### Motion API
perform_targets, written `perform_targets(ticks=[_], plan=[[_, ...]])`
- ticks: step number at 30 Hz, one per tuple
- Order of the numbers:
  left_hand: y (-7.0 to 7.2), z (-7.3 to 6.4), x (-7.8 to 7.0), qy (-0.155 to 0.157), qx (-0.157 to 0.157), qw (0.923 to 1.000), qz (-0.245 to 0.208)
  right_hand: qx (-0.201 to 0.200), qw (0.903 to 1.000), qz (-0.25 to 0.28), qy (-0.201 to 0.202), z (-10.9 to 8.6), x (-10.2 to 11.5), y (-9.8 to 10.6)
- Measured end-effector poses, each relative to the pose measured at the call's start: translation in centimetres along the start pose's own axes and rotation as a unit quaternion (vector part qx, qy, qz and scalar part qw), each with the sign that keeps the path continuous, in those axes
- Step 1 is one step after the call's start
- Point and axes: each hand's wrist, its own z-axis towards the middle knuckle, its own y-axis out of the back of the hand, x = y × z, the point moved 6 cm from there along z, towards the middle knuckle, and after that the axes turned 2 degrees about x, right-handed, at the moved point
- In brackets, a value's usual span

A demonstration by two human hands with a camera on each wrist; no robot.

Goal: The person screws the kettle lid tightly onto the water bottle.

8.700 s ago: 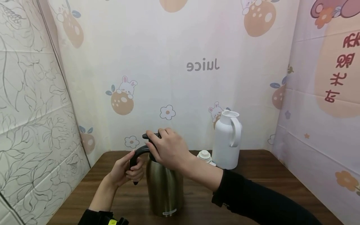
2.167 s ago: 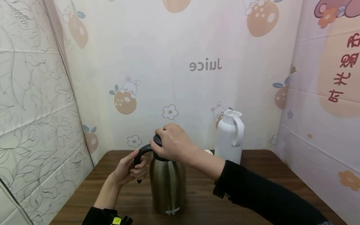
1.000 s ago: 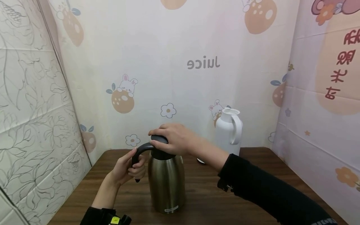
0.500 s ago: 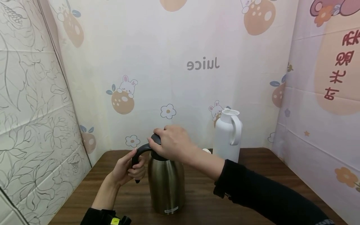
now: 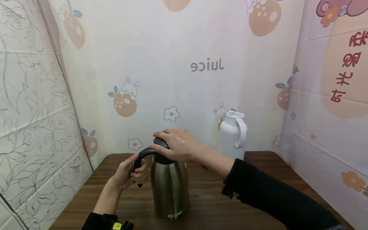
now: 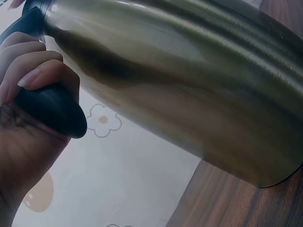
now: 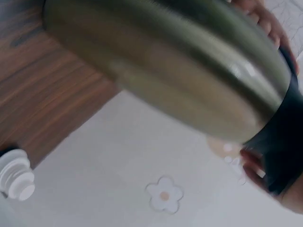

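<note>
A bronze-coloured metal thermos jug [image 5: 170,188] stands upright on the table, with a black handle [image 5: 145,152] on its left. My left hand [image 5: 129,172] grips that handle; in the left wrist view its fingers [image 6: 45,66] curl round it and the handle's lower end shows below them. My right hand [image 5: 181,144] lies over the black lid [image 5: 160,142] from above, thumb on the near side and fingers on the far side, gripping it. The right wrist view shows fingertips at the edge of the dark top [image 7: 284,137]. The palm hides much of the lid.
Behind and to the right stands a white thermos jug [image 5: 232,137] with no stopper in its mouth. A white stopper [image 7: 18,175] lies on the wooden table [image 5: 212,198]; my right forearm hides it in the head view. Patterned cloth walls [image 5: 172,80] border the back and sides.
My right hand has turned on the lid back and forth; since half a second ago its wrist has swung round and the forearm now covers the white stopper. My left hand keeps hold of the handle.
</note>
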Motion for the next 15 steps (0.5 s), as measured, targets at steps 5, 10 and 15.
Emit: perform_targets(ticks=[5, 10, 15], plan=[[-0.01, -0.02, -0.02, 0.0, 0.001, 1.0, -0.008, -0.001, 0.9952, 0.03, 0.093, 0.12, -0.85, -0.03], [-0.05, -0.02, 0.04, 0.002, 0.002, 1.0, -0.009, -0.008, 0.9881, 0.045, 0.147, 0.0, -1.08, 0.08], [-0.08, -0.06, -0.04, 0.0, 0.002, 1.0, -0.008, -0.022, 0.9881, 0.021, 0.151, -0.26, -0.81, 0.15]])
